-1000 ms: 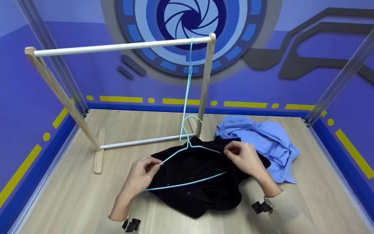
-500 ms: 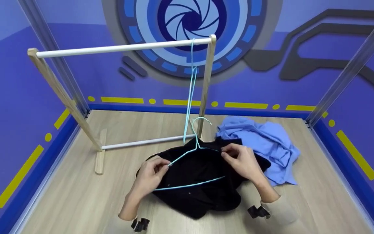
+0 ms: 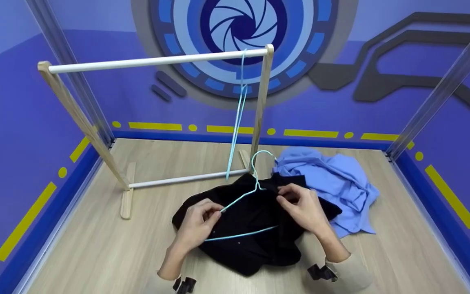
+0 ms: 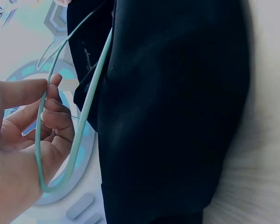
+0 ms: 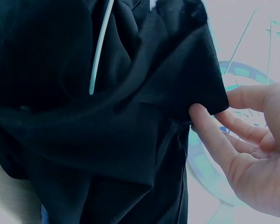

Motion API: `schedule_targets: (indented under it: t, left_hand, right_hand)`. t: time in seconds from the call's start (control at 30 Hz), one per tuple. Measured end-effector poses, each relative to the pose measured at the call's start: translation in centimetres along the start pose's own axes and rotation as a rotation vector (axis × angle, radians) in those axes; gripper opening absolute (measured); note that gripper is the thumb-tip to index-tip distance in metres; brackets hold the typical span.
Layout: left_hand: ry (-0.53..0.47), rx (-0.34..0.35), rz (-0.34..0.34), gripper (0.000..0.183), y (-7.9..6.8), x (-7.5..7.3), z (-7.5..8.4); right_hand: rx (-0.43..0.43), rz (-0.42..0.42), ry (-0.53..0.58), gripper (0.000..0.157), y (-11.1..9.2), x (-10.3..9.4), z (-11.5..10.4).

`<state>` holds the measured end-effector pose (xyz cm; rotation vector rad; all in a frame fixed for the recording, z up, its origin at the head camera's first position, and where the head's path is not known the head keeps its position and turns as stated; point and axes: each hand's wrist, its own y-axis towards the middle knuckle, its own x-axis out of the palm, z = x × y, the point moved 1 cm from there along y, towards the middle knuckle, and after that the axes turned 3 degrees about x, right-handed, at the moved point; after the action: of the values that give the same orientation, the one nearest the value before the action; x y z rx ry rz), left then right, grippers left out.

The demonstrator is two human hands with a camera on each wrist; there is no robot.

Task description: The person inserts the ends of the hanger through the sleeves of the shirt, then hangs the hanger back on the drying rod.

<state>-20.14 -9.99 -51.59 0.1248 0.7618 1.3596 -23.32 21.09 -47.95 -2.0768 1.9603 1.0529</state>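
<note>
A black collared shirt (image 3: 255, 255) lies on the table under both hands, its opening facing up. My left hand (image 3: 196, 222) pinches the upper left arm of a light teal wire hanger (image 4: 87, 109). The hanger's hook stands up above the collar, and its right end disappears into the black cloth. With thumb and fingers, my right hand (image 3: 305, 207) pinches the shirt's edge by the collar. In the right wrist view a corner of the black cloth sits between the thumb and fingers, and the hanger's bar runs in behind a fold.
Behind the shirt stands a rack with wooden legs and a white top rail (image 3: 149, 61). A second teal hanger (image 3: 237, 126) hangs from it near the right post. A crumpled blue garment (image 3: 341, 179) lies at the right, partly under the black shirt. Purple walls enclose the table (image 3: 96, 245).
My left hand has moved right with the hanger, which has slid further into the shirt's right side. My right hand has shifted slightly left, still pinching the shirt's edge.
</note>
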Motion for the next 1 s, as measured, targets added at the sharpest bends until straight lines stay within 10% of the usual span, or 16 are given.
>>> schedule_targets:
  t: [0.6,1.0]
  left_hand:
    - [0.005,0.022,-0.029,0.010,0.7,0.7,1.1]
    - [0.011,0.107,-0.060,0.009,1.0,1.5,1.7]
  right_hand:
    - [-0.095,0.032,0.092,0.025,-0.5,0.7,0.1]
    - [-0.295,0.054,-0.141,0.032,-0.2,0.4,0.8]
